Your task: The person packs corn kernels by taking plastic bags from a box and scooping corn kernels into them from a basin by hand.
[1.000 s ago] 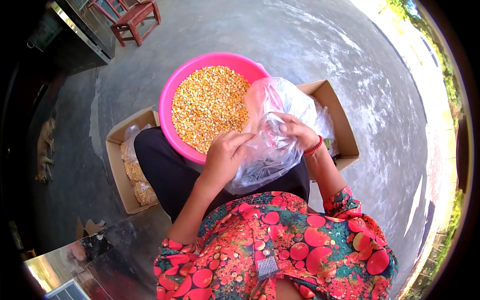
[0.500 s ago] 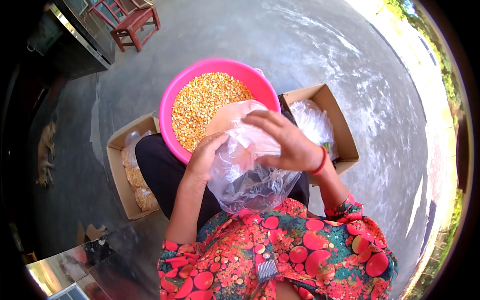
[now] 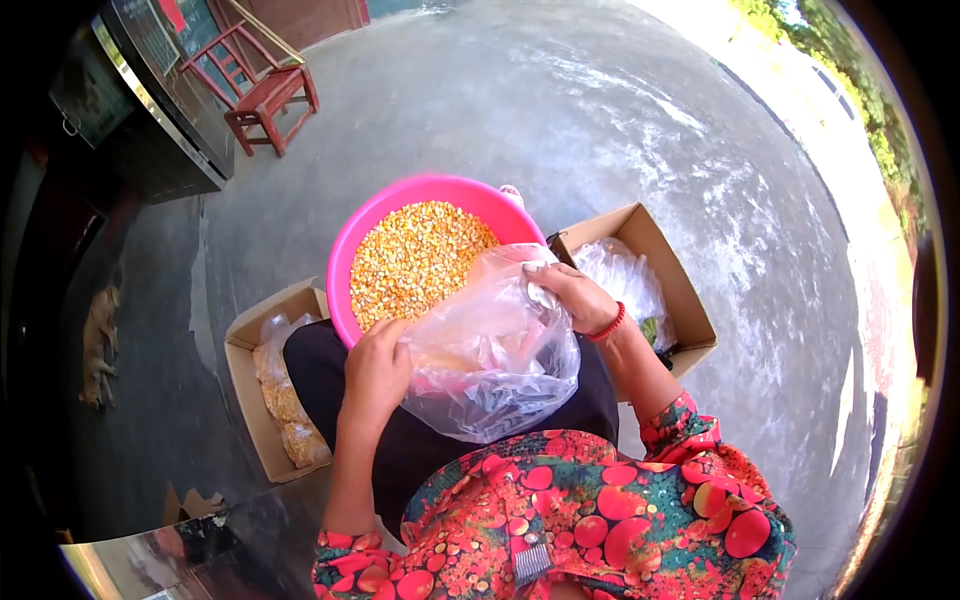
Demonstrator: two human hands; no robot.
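Note:
A clear plastic bag (image 3: 490,370) is stretched between my two hands over my lap. My left hand (image 3: 377,365) pinches its left edge, and my right hand (image 3: 577,297) grips the rim on the upper right, thumb on top. Just beyond the bag sits a pink basin (image 3: 345,285) holding loose yellow corn kernels (image 3: 415,260). The bag overlaps the basin's near right side and hides part of the corn there. No kernels can be made out inside the bag.
At my left a cardboard box (image 3: 245,375) holds bags of corn (image 3: 282,400). Another cardboard box (image 3: 690,300) at my right contains clear plastic bags (image 3: 630,275). A red wooden chair (image 3: 268,95) stands far left, and a dog (image 3: 100,345) lies on the concrete floor.
My hands have spread apart, and my right hand has closed on the bag's rim. The bag is now pulled wider and flatter. The whole view has shifted, with the basin lower in it.

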